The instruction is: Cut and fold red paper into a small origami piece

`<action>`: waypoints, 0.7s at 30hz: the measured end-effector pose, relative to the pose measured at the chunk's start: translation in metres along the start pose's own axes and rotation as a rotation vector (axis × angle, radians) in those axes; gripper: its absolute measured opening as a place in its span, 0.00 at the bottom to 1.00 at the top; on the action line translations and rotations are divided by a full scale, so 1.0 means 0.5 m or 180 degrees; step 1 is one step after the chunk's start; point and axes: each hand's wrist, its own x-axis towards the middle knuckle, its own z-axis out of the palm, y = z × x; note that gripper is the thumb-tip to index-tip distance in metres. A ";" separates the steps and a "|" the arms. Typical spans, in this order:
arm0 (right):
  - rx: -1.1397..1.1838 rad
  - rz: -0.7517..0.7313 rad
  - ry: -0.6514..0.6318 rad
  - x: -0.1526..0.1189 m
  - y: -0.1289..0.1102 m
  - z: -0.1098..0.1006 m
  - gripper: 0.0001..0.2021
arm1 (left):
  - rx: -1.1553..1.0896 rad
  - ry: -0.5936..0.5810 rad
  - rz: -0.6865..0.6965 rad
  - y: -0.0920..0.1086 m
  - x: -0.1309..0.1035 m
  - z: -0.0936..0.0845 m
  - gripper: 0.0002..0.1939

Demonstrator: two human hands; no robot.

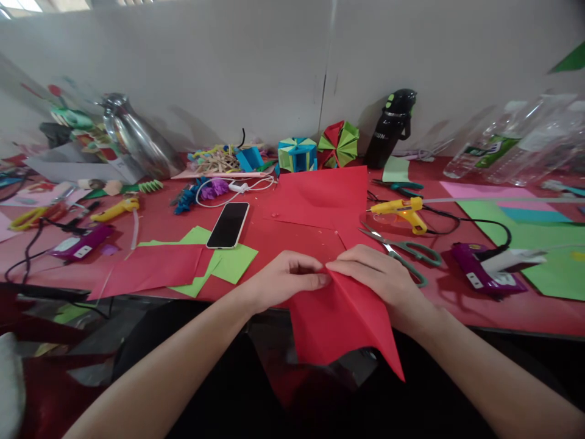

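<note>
Before the red table [269,244], left hand [290,277] and right hand [384,274] pinch red paper [322,329], its long crease pointing down-right. Scissors [397,247] lie just beyond.

Two hands [286,273] [386,274], one phone [228,225], two glue-guns [115,209] [402,211]

Bare forearms [180,360], black legwear [223,390]

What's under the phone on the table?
Green paper shows around the lower end of the phone; red table shows beside its upper part. What lies directly beneath is covered, can't tell.
</note>
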 end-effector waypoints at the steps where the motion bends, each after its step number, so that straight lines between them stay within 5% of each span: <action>1: 0.0113 0.0051 0.0009 0.000 0.002 -0.001 0.14 | 0.0056 0.0066 0.0065 -0.001 0.000 -0.002 0.07; 11: 0.1809 0.1421 0.0023 -0.016 0.056 -0.059 0.21 | 0.1808 0.0923 0.1063 0.000 -0.012 0.004 0.11; 15: 0.1297 0.1593 0.0182 -0.004 0.031 -0.050 0.11 | 0.2108 0.0940 0.1305 -0.002 -0.012 0.015 0.11; 21: 0.1137 0.1441 -0.0212 0.013 0.006 -0.018 0.07 | 0.2527 0.0708 0.1291 0.002 -0.010 0.023 0.13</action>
